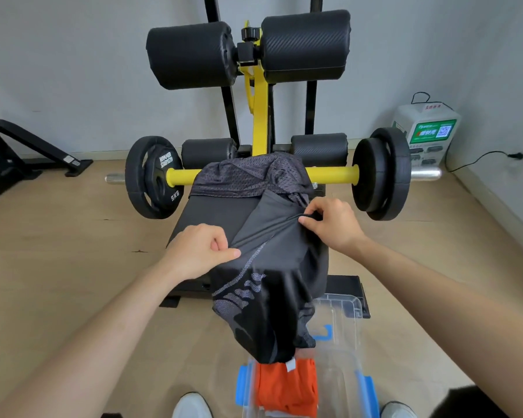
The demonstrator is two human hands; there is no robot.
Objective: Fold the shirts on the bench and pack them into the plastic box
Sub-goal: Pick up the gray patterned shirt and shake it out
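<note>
L hand [204, 247] pinches dark shirt [272, 267] ctr frame | R hand [329, 221] pinches its edge | orange shirt [287, 387] in plastic box [344, 369] bottom

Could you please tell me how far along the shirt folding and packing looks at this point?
Done: an orange shirt already lies folded in the box. In hand: the left hand and right hand pinch a dark shirt that drapes over the bench edge, not yet folded. Left: a mesh shirt lies crumpled at the bench's far end.
</note>
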